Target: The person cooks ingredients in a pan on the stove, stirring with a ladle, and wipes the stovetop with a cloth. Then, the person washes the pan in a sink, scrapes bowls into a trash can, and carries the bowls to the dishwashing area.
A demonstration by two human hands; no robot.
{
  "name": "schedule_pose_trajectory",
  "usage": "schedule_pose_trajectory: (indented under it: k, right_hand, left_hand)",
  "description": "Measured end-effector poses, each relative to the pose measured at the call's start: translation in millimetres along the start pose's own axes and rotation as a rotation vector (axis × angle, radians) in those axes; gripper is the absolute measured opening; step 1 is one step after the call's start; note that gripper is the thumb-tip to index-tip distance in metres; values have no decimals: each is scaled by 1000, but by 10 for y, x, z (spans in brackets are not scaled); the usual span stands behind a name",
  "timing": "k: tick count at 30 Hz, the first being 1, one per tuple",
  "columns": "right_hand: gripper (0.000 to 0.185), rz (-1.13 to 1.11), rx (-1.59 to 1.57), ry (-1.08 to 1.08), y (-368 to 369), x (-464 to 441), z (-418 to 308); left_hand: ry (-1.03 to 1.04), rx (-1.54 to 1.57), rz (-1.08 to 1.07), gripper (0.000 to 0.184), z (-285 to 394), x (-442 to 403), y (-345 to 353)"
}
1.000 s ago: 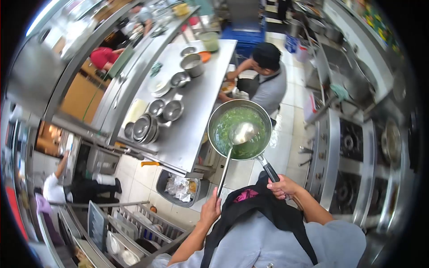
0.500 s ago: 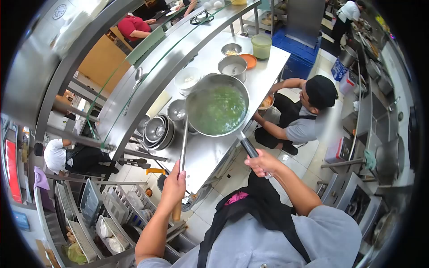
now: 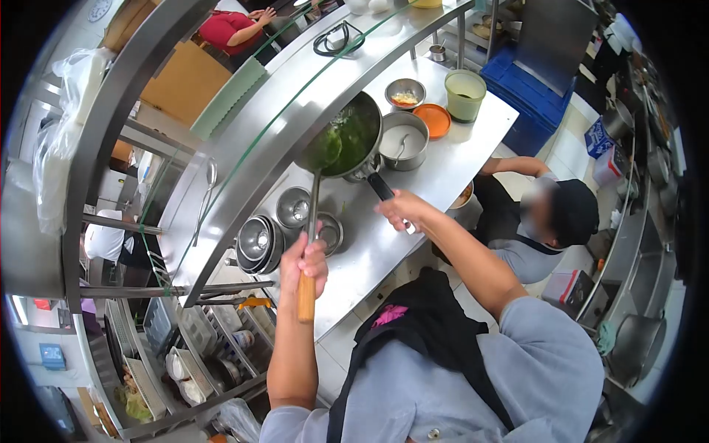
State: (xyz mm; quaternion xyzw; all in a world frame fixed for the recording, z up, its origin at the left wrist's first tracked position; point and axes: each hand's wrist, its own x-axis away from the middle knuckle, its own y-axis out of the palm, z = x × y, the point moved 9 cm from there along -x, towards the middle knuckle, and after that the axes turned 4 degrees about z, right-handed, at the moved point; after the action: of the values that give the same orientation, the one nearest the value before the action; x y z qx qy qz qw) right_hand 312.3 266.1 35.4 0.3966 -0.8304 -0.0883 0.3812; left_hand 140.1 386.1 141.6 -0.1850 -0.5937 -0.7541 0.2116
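My right hand point(image 3: 402, 210) is wrapped round the black handle of a metal pan point(image 3: 346, 140). Green leaves in liquid fill the pan, which hangs tilted over the steel table, its far left side tucked behind the edge of the raised shelf. My left hand point(image 3: 304, 264) grips a ladle point(image 3: 306, 292) near the top of its wooden handle. The ladle's metal shaft runs up to the pan, and its bowl is hidden. Beneath the pan and my hands, metal bowls point(image 3: 256, 240) stand on the table.
A pot with a spoon point(image 3: 405, 140), an orange lid point(image 3: 433, 120), a green container point(image 3: 464, 96) and a small bowl point(image 3: 405, 94) stand at the table's far end. A co-worker point(image 3: 539, 221) crouches at its right side. The steel shelf point(image 3: 244, 148) overhangs the left. Racks point(image 3: 185, 347) stand lower left.
The pan and ladle have moved from over the floor to over the table, then farther toward the shelf. The pan has become tilted. The view has turned and come closer to the table.
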Motion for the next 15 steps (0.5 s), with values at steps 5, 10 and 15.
schedule_pose_trajectory:
  k: [5,10,15]
  right_hand:
    - [28,-11,57,-101,-57,-315,-548]
    - [32,61,129,-106,-207,-546,-883]
    - [31,113,333,-113,-383,-764,-1086]
  left_hand:
    - [27,36,-49,32,284,-381,248]
    - [69,11,-15,28,564,-525,240]
    - [107,-98,57,29,813,-636,-3]
